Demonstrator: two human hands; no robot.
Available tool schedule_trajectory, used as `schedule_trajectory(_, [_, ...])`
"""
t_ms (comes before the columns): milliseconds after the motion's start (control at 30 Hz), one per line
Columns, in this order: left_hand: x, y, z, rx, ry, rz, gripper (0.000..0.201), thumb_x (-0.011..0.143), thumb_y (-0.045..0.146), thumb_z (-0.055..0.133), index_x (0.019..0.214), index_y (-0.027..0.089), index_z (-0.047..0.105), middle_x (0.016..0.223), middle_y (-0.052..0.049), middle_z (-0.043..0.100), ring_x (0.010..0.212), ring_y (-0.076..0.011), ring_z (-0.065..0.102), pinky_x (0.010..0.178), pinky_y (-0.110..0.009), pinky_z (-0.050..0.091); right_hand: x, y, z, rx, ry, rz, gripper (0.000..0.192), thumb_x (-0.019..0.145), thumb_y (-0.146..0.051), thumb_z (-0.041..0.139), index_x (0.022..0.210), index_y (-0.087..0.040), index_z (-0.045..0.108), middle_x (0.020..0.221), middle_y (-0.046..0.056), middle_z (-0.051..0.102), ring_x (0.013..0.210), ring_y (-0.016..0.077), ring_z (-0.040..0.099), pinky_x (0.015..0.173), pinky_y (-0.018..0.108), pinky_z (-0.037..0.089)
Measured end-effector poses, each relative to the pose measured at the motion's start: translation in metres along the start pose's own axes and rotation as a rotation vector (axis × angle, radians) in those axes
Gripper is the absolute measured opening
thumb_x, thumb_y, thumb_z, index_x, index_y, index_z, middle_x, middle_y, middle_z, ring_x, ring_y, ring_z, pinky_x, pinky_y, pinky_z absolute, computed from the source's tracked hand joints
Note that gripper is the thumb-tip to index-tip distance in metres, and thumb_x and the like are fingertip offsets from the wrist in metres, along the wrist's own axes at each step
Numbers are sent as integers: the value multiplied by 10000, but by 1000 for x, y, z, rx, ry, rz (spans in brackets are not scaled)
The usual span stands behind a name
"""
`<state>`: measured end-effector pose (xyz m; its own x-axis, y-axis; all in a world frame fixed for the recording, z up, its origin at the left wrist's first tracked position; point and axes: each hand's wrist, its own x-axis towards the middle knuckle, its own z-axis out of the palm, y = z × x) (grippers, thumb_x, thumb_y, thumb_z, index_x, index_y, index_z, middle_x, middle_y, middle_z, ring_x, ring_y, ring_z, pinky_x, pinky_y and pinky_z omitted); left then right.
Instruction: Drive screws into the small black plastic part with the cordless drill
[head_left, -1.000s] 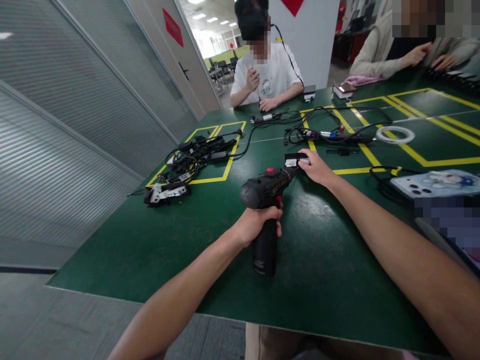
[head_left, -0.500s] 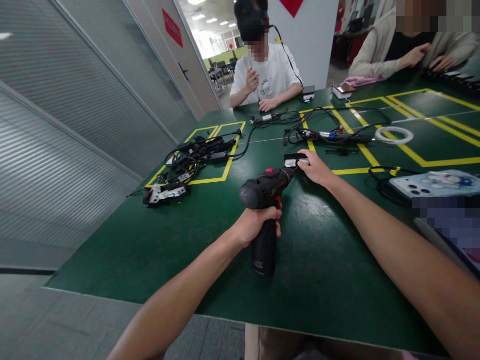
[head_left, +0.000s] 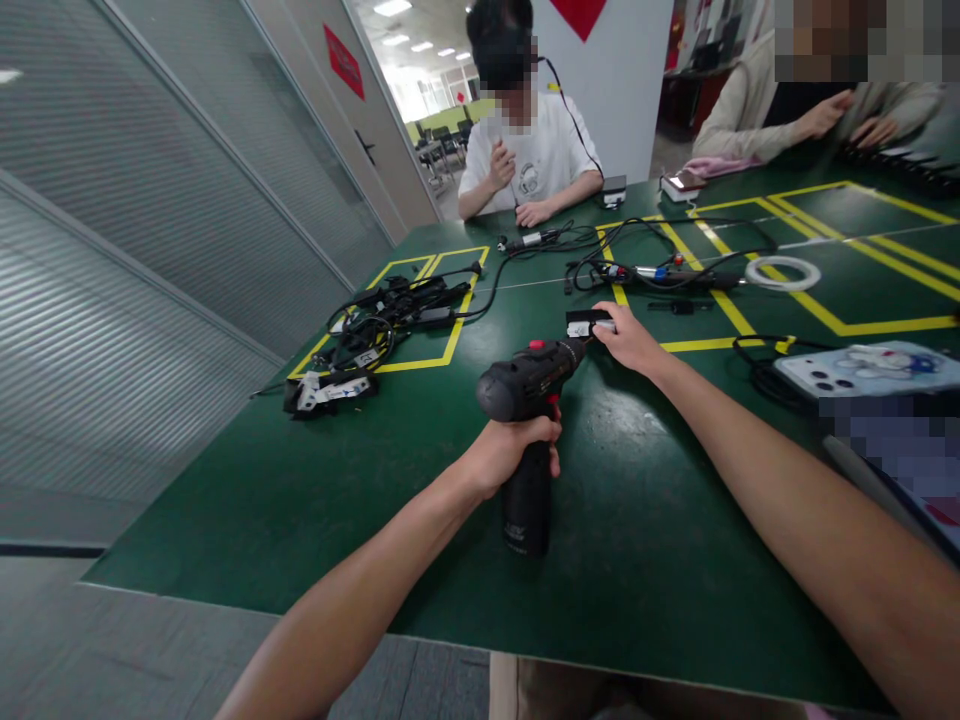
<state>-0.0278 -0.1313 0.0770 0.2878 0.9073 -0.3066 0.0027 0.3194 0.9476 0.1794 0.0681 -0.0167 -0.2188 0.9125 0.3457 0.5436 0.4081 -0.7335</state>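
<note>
My left hand (head_left: 510, 452) is wrapped around the handle of a black cordless drill (head_left: 527, 380) with red accents. The drill's chuck points away from me and to the right, toward a small black-and-white box-shaped piece (head_left: 587, 322). That piece is gripped at its right end by the fingers of my right hand (head_left: 624, 335), on the green table (head_left: 420, 500). The bit's tip sits close to the piece; whether it touches cannot be made out.
Tangled black cables (head_left: 397, 305) lie at left in a yellow-taped area, with a black-and-white part (head_left: 330, 392) in front. A white ring (head_left: 783, 273), a pen-like tool (head_left: 652, 273) and a phone (head_left: 870, 368) lie right. Two people (head_left: 525, 150) sit across the table.
The view has shifted very slightly. Both hands keep their hold on the drill and the small piece, with no other visible movement.
</note>
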Motion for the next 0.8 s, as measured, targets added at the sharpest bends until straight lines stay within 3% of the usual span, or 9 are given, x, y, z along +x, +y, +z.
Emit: schedule_trajectory(800, [-2,0,1,-18,-8,-4,223,717,215,606,912,145,524,768,6,552,494,-107,585,520,-253,428,-1,-2,-1,7,-4,4,432,838,-307,501,1258,-211,530,1208,111,503,1133,274,524,1037,444,404])
